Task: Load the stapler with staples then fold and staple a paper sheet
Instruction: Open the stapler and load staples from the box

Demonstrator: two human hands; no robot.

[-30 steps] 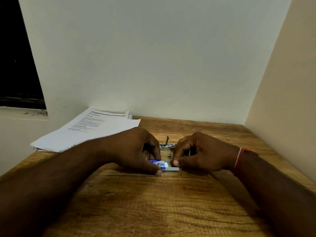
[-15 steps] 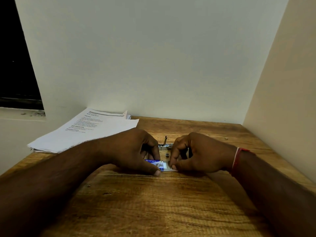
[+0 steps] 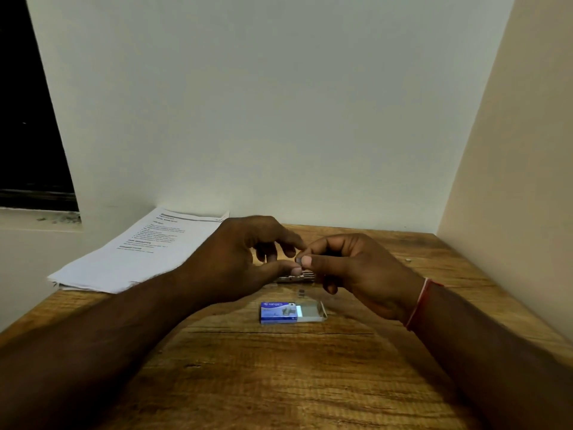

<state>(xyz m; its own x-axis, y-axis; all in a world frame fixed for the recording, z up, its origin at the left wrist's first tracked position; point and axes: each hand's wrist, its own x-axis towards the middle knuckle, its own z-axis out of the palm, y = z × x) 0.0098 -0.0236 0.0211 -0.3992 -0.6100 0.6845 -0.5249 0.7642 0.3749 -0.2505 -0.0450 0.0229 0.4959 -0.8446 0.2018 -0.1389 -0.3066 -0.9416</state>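
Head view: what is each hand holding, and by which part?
Right hand pinches a small staple strip between thumb and forefinger, one end showing. Left hand seems to hold nothing.

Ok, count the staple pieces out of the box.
2. One staple piece is pinched by the right hand; a second staple piece lies on the table just beyond the staple box. More may be hidden.

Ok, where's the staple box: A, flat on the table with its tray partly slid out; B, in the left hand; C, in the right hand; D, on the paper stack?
A: the staple box lies on the table, tray partly out, untouched by the left hand or the right hand, which pinches a strip of staples.
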